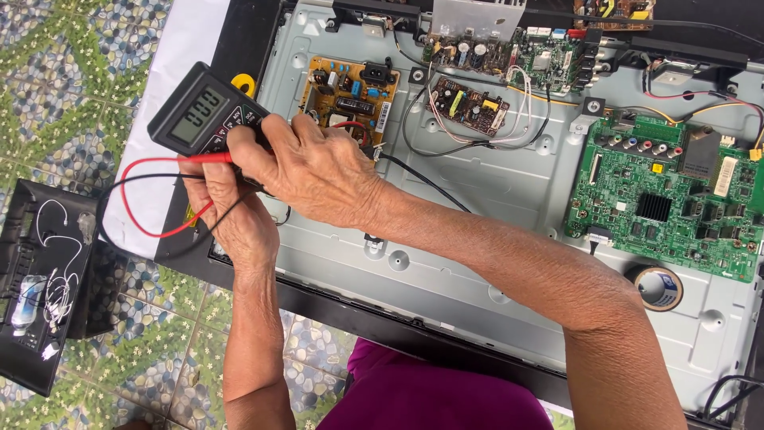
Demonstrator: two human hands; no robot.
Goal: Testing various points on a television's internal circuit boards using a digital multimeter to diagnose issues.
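Item: black multimeter [205,111], grey display facing up, held over the left edge of an opened flat-screen chassis [477,199].

Left hand [231,211]: under the meter, fingers curled round its lower body; most of the grip is hidden by the other hand.

Right hand [306,163]: laid across the meter's face, fingers closed on the dial area; dial and fingertips are covered, so the exact hold cannot be made out.

Leads: red lead [139,203] and black lead [119,187] loop off to the left; their probe ends are hidden behind the hands.

Chassis contents: yellow-brown power board [350,91], partly behind the right hand; green main board [668,195]; small board [469,107]; tape roll [659,287]. Upper boards are cut off by the frame.

Floor: patterned tiles [72,87]; black panel [40,279] lower left, partly out of frame.
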